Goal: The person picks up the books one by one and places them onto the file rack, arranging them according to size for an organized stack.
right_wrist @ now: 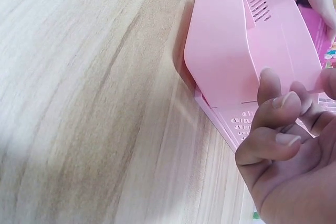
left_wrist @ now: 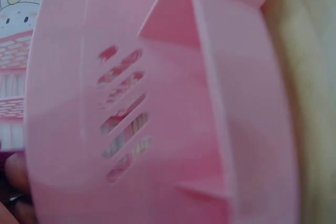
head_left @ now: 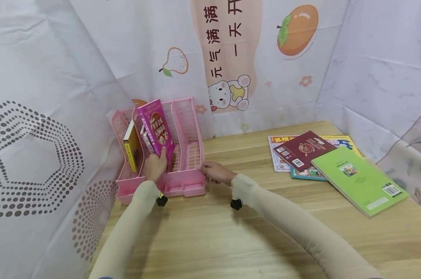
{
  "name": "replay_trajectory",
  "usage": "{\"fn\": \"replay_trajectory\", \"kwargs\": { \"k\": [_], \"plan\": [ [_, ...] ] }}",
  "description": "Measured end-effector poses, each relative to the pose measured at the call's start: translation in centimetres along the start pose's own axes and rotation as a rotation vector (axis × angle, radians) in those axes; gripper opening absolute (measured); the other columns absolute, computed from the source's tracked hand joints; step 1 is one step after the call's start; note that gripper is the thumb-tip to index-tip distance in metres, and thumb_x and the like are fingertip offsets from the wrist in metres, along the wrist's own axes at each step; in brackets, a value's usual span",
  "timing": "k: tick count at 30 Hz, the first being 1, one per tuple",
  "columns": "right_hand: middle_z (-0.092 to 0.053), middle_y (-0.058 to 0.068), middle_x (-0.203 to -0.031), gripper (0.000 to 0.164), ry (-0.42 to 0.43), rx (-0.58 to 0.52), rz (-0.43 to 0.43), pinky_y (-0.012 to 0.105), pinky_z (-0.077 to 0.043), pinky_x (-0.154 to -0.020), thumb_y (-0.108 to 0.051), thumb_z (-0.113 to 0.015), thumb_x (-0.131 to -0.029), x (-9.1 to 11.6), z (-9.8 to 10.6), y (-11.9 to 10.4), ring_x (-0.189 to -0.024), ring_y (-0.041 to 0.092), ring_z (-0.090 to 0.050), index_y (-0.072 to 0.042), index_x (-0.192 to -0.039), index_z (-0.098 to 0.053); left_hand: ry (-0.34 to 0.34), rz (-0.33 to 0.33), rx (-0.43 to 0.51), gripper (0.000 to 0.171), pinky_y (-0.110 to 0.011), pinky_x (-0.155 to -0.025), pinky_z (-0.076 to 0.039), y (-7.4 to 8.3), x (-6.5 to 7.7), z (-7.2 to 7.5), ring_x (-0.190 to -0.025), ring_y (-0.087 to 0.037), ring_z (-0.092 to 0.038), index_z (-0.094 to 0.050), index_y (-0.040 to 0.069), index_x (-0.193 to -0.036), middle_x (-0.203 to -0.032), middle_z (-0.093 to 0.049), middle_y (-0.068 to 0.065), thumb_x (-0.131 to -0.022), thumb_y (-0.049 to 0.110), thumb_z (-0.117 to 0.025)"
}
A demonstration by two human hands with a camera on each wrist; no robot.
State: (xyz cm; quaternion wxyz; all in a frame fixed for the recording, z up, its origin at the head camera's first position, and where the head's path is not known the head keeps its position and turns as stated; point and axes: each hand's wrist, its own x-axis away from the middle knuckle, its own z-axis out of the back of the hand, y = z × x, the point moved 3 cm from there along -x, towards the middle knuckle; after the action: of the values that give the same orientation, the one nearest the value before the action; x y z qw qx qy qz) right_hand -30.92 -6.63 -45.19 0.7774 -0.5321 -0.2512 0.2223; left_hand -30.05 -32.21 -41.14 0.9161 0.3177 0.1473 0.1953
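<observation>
A pink plastic desktop book rack (head_left: 182,178) with upright dividers stands at the back left of the table. My left hand (head_left: 155,167) grips the lower end of a purple book (head_left: 159,130), which leans upright in a middle slot. Behind the rack's front wall, the left wrist view catches only a few of that hand's fingertips (left_wrist: 17,170). At the rack's right front corner, my right hand (head_left: 216,172) pinches the rim between thumb and finger, the other fingers loosely bent in the right wrist view. Beside the purple book stands a white-spined book (head_left: 147,140), partly hidden.
A yellow-spined book (head_left: 129,153) stands in the rack's left slot. On the table's right lie a green book (head_left: 360,182), a dark red book (head_left: 302,149) and several colourful booklets, overlapping. A printed curtain (head_left: 140,42) hangs behind the wooden table (head_left: 203,240).
</observation>
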Motion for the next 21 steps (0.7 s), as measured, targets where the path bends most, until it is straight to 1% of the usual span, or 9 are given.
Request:
{"fn": "replay_trajectory", "kwargs": {
  "k": [3,4,6,8,9,11,14,17,21],
  "plan": [
    [-0.060,0.009,-0.077,0.031,0.008,0.012,0.000,0.025,-0.029,-0.046,-0.034,-0.046,-0.111,-0.1,0.3,0.1,-0.056,0.016,-0.040,-0.008,-0.094,-0.054,-0.020,0.004,-0.024,0.070,-0.043,-0.057,-0.046,0.7,-0.9,0.1,-0.068,-0.033,-0.063,-0.060,0.008,-0.073,-0.078,-0.066,-0.019,-0.101,0.067,-0.035],
    [-0.058,0.007,-0.075,0.032,0.007,0.019,0.003,0.025,-0.029,-0.046,-0.034,-0.046,-0.111,-0.2,0.3,0.2,-0.056,0.015,-0.039,-0.008,-0.095,-0.054,-0.009,0.002,-0.018,0.068,-0.040,-0.055,-0.046,0.9,-1.1,0.2,-0.065,-0.031,-0.063,-0.061,0.007,-0.074,-0.076,-0.066,-0.018,-0.102,0.065,-0.038],
    [-0.054,0.003,-0.071,0.032,0.000,0.035,0.011,0.026,-0.029,-0.047,-0.034,-0.045,-0.111,-0.2,0.4,0.2,-0.055,0.014,-0.038,-0.007,-0.098,-0.054,-0.001,-0.002,0.037,0.063,-0.040,-0.050,-0.051,1.3,-1.3,0.1,-0.055,-0.028,-0.065,-0.066,0.003,-0.078,-0.067,-0.067,-0.015,-0.103,0.057,-0.044],
    [-0.050,0.001,-0.069,0.034,-0.006,0.046,0.017,0.026,-0.029,-0.048,-0.036,-0.045,-0.111,-0.3,0.2,0.2,-0.054,0.013,-0.036,-0.006,-0.098,-0.054,0.002,-0.014,0.080,0.059,-0.042,-0.051,-0.055,1.3,-1.4,0.1,-0.048,-0.026,-0.067,-0.070,-0.001,-0.084,-0.057,-0.066,-0.011,-0.104,0.051,-0.047],
    [-0.048,0.001,-0.068,0.034,-0.007,0.052,0.020,0.027,-0.029,-0.048,-0.036,-0.046,-0.111,-0.2,0.2,0.2,-0.054,0.013,-0.035,-0.005,-0.098,-0.054,0.004,-0.027,0.088,0.059,-0.043,-0.056,-0.058,1.3,-1.3,0.1,-0.048,-0.026,-0.068,-0.071,-0.003,-0.086,-0.053,-0.064,-0.009,-0.104,0.048,-0.048],
    [-0.048,0.002,-0.068,0.035,-0.006,0.051,0.020,0.027,-0.029,-0.048,-0.038,-0.046,-0.110,-0.3,0.2,0.3,-0.053,0.013,-0.035,-0.006,-0.097,-0.054,-0.008,-0.057,0.093,0.060,-0.047,-0.070,-0.060,1.3,-1.2,-0.1,-0.052,-0.028,-0.071,-0.072,-0.007,-0.091,-0.049,-0.063,-0.006,-0.105,0.046,-0.047],
    [-0.050,0.005,-0.071,0.035,-0.001,0.056,0.015,0.027,-0.029,-0.048,-0.040,-0.047,-0.109,-0.3,0.2,0.3,-0.053,0.013,-0.035,-0.009,-0.096,-0.055,0.003,-0.117,0.060,0.059,-0.050,-0.088,-0.054,1.3,-1.1,-0.3,-0.073,-0.036,-0.075,-0.073,-0.009,-0.092,-0.054,-0.067,-0.010,-0.107,0.042,-0.046],
    [-0.052,0.007,-0.074,0.034,-0.004,0.052,0.013,0.026,-0.030,-0.048,-0.042,-0.047,-0.109,-0.4,0.2,0.5,-0.053,0.012,-0.036,-0.011,-0.096,-0.056,0.040,-0.156,0.044,0.055,-0.054,-0.088,-0.051,1.2,-1.2,-0.4,-0.088,-0.044,-0.072,-0.071,-0.009,-0.087,-0.071,-0.071,-0.021,-0.108,0.036,-0.047],
    [-0.054,0.005,-0.074,0.033,-0.004,0.042,0.013,0.026,-0.030,-0.048,-0.040,-0.045,-0.110,-0.5,0.3,0.6,-0.054,0.012,-0.037,-0.012,-0.096,-0.055,0.039,-0.168,0.064,0.050,-0.056,-0.085,-0.050,1.5,-1.5,-0.5,-0.089,-0.047,-0.068,-0.067,-0.006,-0.085,-0.082,-0.071,-0.027,-0.109,0.032,-0.044]
  ]
}}
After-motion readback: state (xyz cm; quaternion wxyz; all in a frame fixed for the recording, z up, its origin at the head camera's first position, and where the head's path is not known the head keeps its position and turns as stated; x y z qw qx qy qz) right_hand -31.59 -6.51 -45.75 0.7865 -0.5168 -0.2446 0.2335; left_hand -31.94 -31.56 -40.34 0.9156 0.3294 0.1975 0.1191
